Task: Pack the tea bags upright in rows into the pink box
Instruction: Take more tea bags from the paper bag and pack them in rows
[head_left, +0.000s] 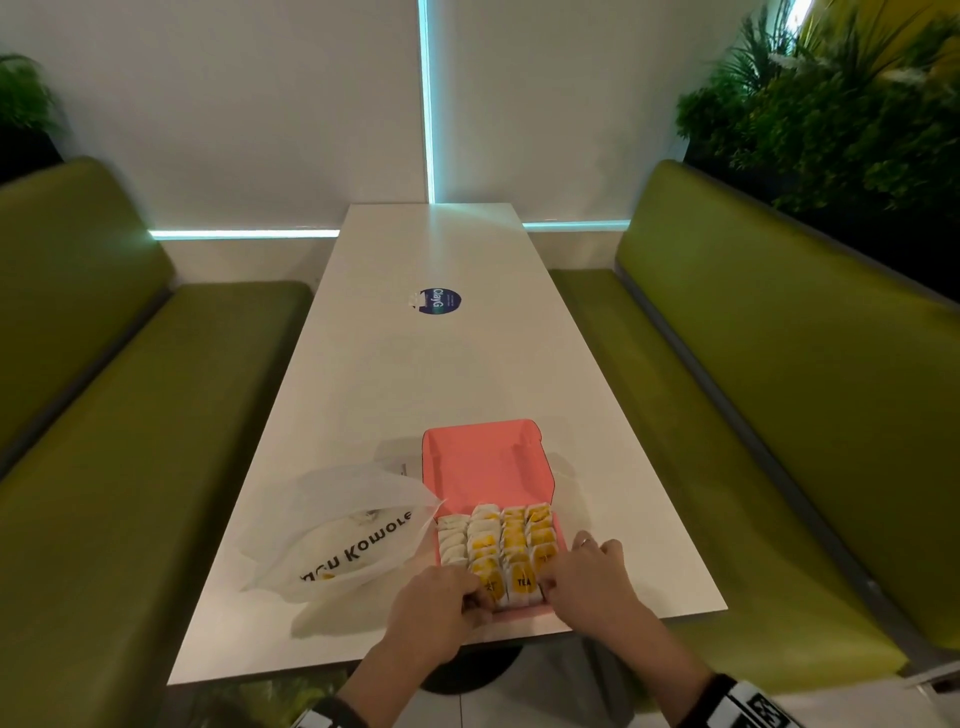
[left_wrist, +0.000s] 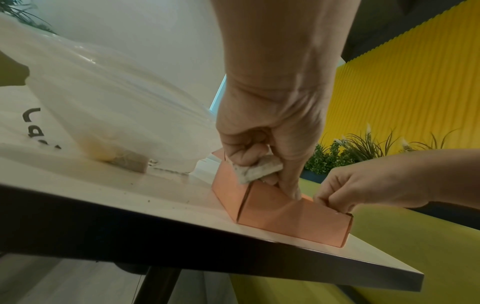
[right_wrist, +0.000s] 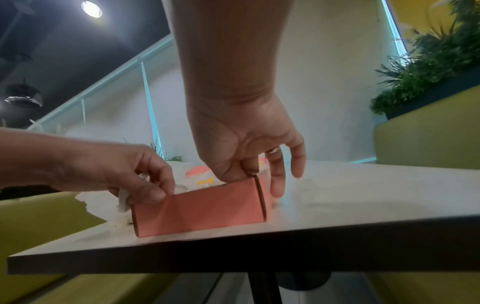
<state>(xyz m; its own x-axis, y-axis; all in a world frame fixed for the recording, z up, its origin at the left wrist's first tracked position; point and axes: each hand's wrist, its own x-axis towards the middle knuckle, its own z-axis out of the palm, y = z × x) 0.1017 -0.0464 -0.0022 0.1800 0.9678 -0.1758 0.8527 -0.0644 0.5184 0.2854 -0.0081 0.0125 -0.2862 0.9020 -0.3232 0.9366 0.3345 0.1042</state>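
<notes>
The pink box (head_left: 519, 613) sits by the table's near edge, its lid (head_left: 483, 462) folded open away from me. Several rows of white and yellow tea bags (head_left: 501, 540) stand upright inside. My left hand (head_left: 470, 597) is at the near left corner, fingers curled around one white tea bag (left_wrist: 259, 168) just above the box wall (left_wrist: 285, 218). My right hand (right_wrist: 249, 172) pinches the box's near right corner (right_wrist: 255, 195) between thumb and index; its other fingers reach down outside the right wall. The nearest bags are partly hidden by both hands.
A crumpled translucent plastic bag (head_left: 343, 535) with dark lettering lies left of the box, a tea bag (left_wrist: 130, 162) showing through it. A round blue sticker (head_left: 440, 301) marks the long white table (head_left: 415, 374). Green benches (head_left: 130, 441) flank both sides.
</notes>
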